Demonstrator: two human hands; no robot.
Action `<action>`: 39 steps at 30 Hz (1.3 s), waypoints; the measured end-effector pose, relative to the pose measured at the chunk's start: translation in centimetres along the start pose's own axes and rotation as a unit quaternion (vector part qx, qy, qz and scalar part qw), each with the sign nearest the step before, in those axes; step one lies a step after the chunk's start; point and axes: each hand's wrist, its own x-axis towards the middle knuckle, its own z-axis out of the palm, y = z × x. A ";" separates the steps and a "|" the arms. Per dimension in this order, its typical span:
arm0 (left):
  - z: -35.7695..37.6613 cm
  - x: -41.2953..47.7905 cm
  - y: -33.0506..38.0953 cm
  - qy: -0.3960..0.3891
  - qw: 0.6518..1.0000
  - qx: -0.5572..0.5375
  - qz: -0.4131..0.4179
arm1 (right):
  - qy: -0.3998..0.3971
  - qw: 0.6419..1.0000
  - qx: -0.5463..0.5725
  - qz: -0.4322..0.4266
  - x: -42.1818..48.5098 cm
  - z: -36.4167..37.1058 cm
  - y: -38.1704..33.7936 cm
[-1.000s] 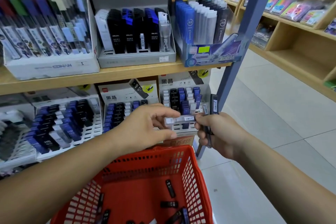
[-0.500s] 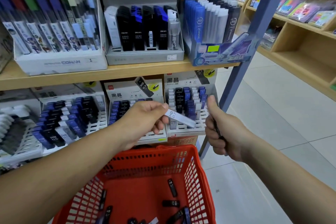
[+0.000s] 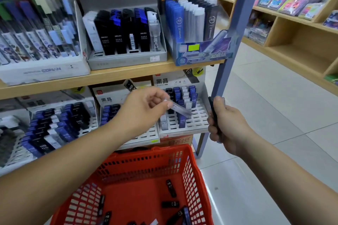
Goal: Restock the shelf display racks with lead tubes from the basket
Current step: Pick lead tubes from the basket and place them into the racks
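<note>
Red basket (image 3: 192,179) holds loose black tubes (image 3: 171,188). Your left hand (image 3: 144,110) pinches a clear tube (image 3: 180,109) at the rack (image 3: 199,123); your right hand (image 3: 227,125) grips a dark tube (image 3: 212,110).

"CONAN" on white box (image 3: 51,70), "黑晶" on rack header (image 3: 162,81), "HB 0.7" on basket tube (image 3: 171,188), "HB 0.5" on racked tube (image 3: 80,121)

Left hand (image 3: 142,111) pinches a clear tube (image 3: 180,108) by one end; the tube is tilted and blurred, in front of the rack (image 3: 198,121) on the lower shelf. Right hand (image 3: 228,126) grips dark tubes (image 3: 213,109) upright, just right of the rack, count unclear. Red basket (image 3: 190,179) sits below both hands, with black tubes (image 3: 171,188) loose on its floor.
</note>
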 end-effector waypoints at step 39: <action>6.4 2.6 0.9 -0.107 0.911 0.246 0.313 | -0.192 0.976 0.067 0.076 -0.7 -3.0 0.0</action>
